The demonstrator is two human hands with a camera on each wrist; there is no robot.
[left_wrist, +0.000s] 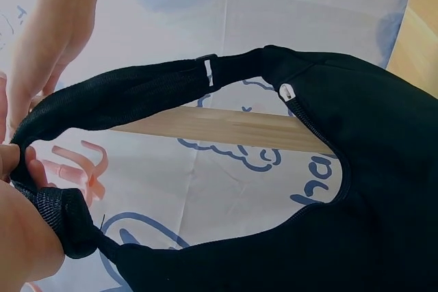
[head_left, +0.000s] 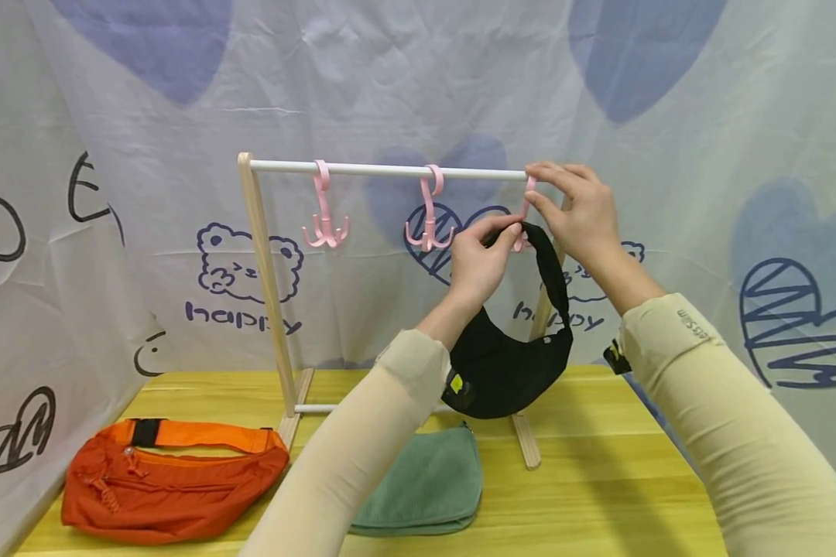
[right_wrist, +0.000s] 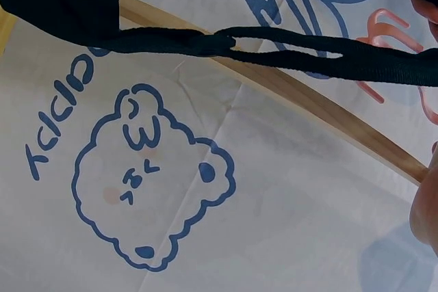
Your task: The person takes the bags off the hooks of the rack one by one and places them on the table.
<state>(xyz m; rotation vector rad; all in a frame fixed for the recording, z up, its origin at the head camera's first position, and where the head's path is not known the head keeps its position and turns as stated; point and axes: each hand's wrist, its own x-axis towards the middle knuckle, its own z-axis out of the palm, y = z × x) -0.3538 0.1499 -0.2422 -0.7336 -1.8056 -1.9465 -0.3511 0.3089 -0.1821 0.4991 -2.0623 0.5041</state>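
Note:
A black shoulder bag hangs in the air by its strap, which my left hand pinches near the right end of the white rod. In the left wrist view the strap loops up to the left hand, with a pink hook just behind it. My right hand pinches the upper part of the rightmost pink hook at the rod. Only part of the right hand shows at the edge of the right wrist view. Whether the strap sits on a prong is hidden by fingers.
Two more pink hooks, one at left and one mid-rod, hang from the white rod of a wooden rack. An orange waist bag and a green pouch lie on the wooden table. A printed curtain hangs behind.

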